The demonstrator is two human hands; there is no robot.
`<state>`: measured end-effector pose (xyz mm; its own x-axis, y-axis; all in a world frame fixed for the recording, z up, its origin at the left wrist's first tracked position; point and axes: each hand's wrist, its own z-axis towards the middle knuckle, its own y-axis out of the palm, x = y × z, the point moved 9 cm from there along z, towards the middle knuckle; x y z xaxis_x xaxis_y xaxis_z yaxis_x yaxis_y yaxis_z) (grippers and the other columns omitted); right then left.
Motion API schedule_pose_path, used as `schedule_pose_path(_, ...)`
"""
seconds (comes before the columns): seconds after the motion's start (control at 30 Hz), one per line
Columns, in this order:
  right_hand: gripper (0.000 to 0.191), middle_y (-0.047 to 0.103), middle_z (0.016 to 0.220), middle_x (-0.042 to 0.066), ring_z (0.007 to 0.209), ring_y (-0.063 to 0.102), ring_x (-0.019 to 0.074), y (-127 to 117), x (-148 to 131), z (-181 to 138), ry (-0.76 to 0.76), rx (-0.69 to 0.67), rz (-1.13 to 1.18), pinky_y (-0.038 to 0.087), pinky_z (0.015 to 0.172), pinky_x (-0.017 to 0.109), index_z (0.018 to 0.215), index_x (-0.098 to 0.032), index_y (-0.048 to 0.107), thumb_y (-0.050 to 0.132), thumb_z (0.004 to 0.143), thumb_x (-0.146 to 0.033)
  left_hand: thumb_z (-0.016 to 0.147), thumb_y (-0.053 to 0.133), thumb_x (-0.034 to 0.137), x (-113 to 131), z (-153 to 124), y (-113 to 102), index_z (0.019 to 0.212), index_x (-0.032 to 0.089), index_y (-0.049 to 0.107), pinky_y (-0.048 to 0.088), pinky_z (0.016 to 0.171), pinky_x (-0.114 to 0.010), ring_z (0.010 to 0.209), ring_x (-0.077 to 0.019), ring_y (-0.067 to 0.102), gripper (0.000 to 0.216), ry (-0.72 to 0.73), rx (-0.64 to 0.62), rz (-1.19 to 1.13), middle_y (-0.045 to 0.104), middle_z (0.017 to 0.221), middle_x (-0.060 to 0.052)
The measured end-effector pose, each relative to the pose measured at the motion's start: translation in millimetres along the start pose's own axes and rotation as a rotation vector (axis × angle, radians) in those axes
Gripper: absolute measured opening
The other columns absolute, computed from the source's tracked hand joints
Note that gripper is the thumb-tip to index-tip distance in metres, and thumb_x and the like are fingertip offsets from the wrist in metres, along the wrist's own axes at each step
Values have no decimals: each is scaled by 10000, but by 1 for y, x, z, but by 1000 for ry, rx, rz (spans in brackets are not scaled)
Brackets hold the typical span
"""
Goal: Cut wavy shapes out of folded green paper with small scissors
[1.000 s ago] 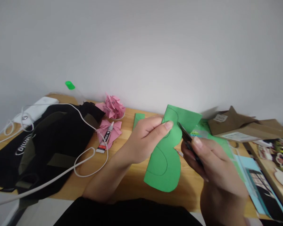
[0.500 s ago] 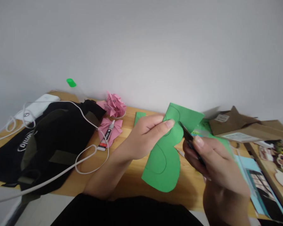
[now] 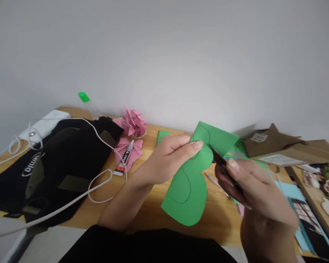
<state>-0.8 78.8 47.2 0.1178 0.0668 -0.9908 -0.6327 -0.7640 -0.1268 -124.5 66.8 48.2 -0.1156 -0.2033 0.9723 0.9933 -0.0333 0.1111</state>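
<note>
My left hand (image 3: 171, 159) pinches a sheet of green paper (image 3: 190, 197) between thumb and fingers, above the wooden table. Dark curved lines are drawn on the paper, and its right side is cut into rounded lobes. In my right hand (image 3: 246, 182) is a pair of black scissors (image 3: 224, 164), fingers closed round the handles. The scissor tips meet the paper just right of my left thumb, at the cut below the upper flap. How far the blades are apart is hard to see.
Left of my hands lie a glue tube (image 3: 124, 159), a pink paper flower (image 3: 134, 122), a black bag (image 3: 60, 168) and a looping white cable (image 3: 98, 186). To the right are brown cardboard packaging (image 3: 293, 146) and a light-blue sheet (image 3: 286, 188). A slim silver tool (image 3: 216, 183) lies beneath the scissors.
The scissors and my right hand have shifted slightly right and down. The paper's lower end has swung a little left, baring more of the silver tool.
</note>
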Motion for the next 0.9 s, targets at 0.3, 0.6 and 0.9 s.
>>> schedule_pose_path(0.3, 553, 300, 422, -65, 396, 225, 58, -2, 1, 0, 34, -2, -7, 171, 367, 234, 527, -188, 356, 402, 987, -492, 911, 509, 400, 2, 1, 0, 588, 184, 349, 230, 460, -258, 529, -80, 295, 420, 13, -11, 14, 290, 590, 41)
schedule_pose_path(0.6, 555, 278, 431, -67, 398, 212, 61, -1, 1, 2, 45, -24, -27, 150, 366, 240, 531, -191, 334, 376, 993, -495, 910, 512, 386, 1, 0, 0, 586, 177, 393, 244, 472, -259, 524, -80, 294, 403, -5, 8, 2, 310, 582, 41)
schedule_pose_path(0.9, 545, 286, 401, -74, 364, 210, 62, 4, 6, 7, 29, 3, 57, 133, 347, 245, 537, -212, 348, 398, 970, -539, 903, 513, 392, -2, 0, 0, 599, 180, 411, 295, 484, -252, 535, -91, 361, 385, -5, 71, -43, 380, 577, 31)
